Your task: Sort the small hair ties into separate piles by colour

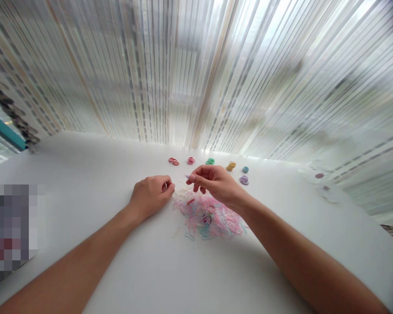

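Observation:
My right hand (211, 179) hovers over the far side of a tangled pile of pink, white and pale blue elastic bands (216, 216). Its thumb and forefinger pinch a small lilac band (187, 176), mostly covered by the fingertips. To the pile's left, my left hand (153, 192) rests on the white table with its fingers curled closed; whatever is inside, if anything, is hidden. A red band (191, 201) and a dark multicoloured piece (207, 218) lie on the pile.
Small colour groups of bands line the far side: red (174, 161), pink (191, 161), green (210, 161), yellow (231, 166), blue (245, 169) and purple (244, 180). A striped curtain (183, 87) hangs behind the table (144, 270). Clear items with dark spots (319, 175) lie far right.

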Motion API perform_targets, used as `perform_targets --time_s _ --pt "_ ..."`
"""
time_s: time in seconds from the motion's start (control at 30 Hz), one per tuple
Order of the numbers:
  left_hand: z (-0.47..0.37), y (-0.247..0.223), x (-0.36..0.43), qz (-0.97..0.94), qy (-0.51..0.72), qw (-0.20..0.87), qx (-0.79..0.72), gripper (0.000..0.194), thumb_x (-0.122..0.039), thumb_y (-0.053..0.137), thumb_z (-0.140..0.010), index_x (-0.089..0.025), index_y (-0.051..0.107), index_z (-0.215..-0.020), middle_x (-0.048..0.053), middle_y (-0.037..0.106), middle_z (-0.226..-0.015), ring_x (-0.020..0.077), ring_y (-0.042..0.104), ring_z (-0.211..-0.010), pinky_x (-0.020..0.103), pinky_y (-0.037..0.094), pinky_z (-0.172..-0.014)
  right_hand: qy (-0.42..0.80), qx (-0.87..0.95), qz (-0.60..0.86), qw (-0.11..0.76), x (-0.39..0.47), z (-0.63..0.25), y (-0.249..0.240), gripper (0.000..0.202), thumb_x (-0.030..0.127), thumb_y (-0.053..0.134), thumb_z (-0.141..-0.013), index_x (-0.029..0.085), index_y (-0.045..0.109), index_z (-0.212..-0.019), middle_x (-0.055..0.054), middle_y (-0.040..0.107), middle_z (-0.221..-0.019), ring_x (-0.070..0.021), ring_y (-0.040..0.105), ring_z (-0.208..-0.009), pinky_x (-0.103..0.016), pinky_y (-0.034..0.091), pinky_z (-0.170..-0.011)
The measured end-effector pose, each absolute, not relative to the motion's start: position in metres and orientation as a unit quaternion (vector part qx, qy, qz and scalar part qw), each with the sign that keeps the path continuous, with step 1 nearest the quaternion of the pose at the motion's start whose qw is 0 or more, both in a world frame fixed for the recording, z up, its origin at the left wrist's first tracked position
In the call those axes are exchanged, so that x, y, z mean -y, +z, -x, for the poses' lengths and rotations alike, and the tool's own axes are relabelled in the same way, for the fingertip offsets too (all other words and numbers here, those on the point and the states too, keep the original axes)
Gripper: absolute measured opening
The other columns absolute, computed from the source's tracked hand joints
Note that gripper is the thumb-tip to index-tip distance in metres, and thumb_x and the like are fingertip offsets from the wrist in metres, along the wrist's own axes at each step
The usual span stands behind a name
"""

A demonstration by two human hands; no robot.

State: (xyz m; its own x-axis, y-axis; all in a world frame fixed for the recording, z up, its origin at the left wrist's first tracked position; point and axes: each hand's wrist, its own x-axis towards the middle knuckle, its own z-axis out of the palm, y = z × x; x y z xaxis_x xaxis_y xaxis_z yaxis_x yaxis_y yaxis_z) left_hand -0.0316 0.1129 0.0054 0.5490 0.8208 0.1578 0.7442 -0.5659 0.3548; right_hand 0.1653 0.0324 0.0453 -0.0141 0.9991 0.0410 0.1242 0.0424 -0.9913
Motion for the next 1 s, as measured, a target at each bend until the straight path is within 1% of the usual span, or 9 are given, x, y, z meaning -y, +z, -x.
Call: perform_targets --time_s 0.2,0.33,0.43,0.5,0.57,0.67,0.73,0.83,1.0 --pt "0.031 0.008 -0.113 -0.87 0.144 0.12 -0.456 0.032 -0.047 0.045 -0.089 -0.024 0.061 -0.074 0.0 0.066 -0.072 0.0177 0.055 -0.066 0.031 0.025 -0.06 0.427 0.59 0.528 0.438 -0.02 -0.151 0.05 0.036 0.05 0.079 -0.079 0.015 0.068 -0.077 -0.001 0.064 -0.067 -0.0119 0.06 -0.062 -0.024 0.044 -0.055" --pt "0.03 0.008 -0.114 -0.869 0.137 0.119 -0.46 0.032 -0.049 0.046 -0.088 -0.025 0.063 -0.076 0.0 0.067 -0.073 0.0182 0.056 -0.068 0.031 0.026 -0.06 0.412 0.597 0.545 0.422 -0.01 -0.155 0.051 0.036 0.048 0.081 -0.077 0.014 0.072 -0.086 -0.003 0.068 -0.072 -0.012 0.058 -0.063 -0.024 0.042 -0.053" --pt "0.031 0.008 -0.115 -0.868 0.141 0.115 -0.463 0.032 -0.048 0.045 -0.089 -0.025 0.064 -0.076 0.0 0.067 -0.073 0.0183 0.057 -0.069 0.03 0.027 -0.061 0.408 0.581 0.555 0.433 -0.001 -0.176 0.052 0.039 0.042 0.087 -0.072 0.014 0.073 -0.094 -0.004 0.07 -0.075 -0.013 0.061 -0.065 -0.025 0.046 -0.056" --pt "0.031 0.008 -0.115 -0.868 0.14 0.116 -0.463 0.031 -0.047 0.045 -0.089 -0.025 0.064 -0.077 0.0 0.067 -0.073 0.0181 0.057 -0.069 0.03 0.028 -0.061 0.37 0.578 0.574 0.447 0.008 -0.199 0.054 0.037 0.042 0.086 -0.072 0.014 0.074 -0.094 -0.005 0.071 -0.078 -0.0131 0.061 -0.065 -0.027 0.049 -0.058" --pt "0.031 0.009 -0.114 -0.868 0.137 0.12 -0.462 0.031 -0.047 0.044 -0.09 -0.026 0.064 -0.077 0.0 0.067 -0.073 0.018 0.057 -0.07 0.03 0.029 -0.061 0.326 0.56 0.603 0.466 0.017 -0.227 0.057 0.034 0.044 0.084 -0.075 0.014 0.075 -0.09 -0.006 0.071 -0.075 -0.0148 0.064 -0.066 -0.028 0.05 -0.059" --pt "0.031 0.009 -0.114 -0.867 0.131 0.117 -0.466 0.032 -0.048 0.044 -0.089 -0.025 0.064 -0.077 0.0 0.067 -0.073 0.0179 0.057 -0.069 0.03 0.03 -0.062 0.244 0.538 0.651 0.477 0.029 -0.268 0.06 0.036 0.048 0.083 -0.074 0.015 0.077 -0.086 -0.006 0.072 -0.071 -0.0162 0.064 -0.062 -0.029 0.049 -0.054" --pt "0.031 0.009 -0.115 -0.866 0.128 0.112 -0.471 0.033 -0.048 0.044 -0.089 -0.025 0.064 -0.077 0.0 0.067 -0.073 0.0178 0.057 -0.069 0.03 0.03 -0.061 0.182 0.53 0.687 0.462 0.035 -0.29 0.06 0.037 0.049 0.084 -0.072 0.016 0.079 -0.086 -0.008 0.073 -0.071 -0.0172 0.064 -0.061 -0.03 0.048 -0.053" --pt "0.03 0.008 -0.116 -0.864 0.125 0.109 -0.475 0.032 -0.047 0.045 -0.089 -0.025 0.064 -0.077 0.0 0.068 -0.074 0.018 0.056 -0.069 0.03 0.03 -0.061 0.104 0.526 0.739 0.407 0.039 -0.311 0.058 0.037 0.051 0.084 -0.071 0.017 0.081 -0.084 -0.008 0.074 -0.071 -0.0177 0.063 -0.058 -0.03 0.044 -0.049" --pt "0.03 0.008 -0.117 -0.864 0.12 0.111 -0.476 0.031 -0.048 0.045 -0.089 -0.026 0.063 -0.077 0.0 0.067 -0.074 0.0189 0.057 -0.07 0.03 0.03 -0.062 0.018 0.563 0.759 0.326 0.038 -0.323 0.052 0.029 0.049 0.082 -0.073 0.021 0.081 -0.075 -0.007 0.076 -0.08 -0.0169 0.064 -0.062 -0.03 0.046 -0.055"
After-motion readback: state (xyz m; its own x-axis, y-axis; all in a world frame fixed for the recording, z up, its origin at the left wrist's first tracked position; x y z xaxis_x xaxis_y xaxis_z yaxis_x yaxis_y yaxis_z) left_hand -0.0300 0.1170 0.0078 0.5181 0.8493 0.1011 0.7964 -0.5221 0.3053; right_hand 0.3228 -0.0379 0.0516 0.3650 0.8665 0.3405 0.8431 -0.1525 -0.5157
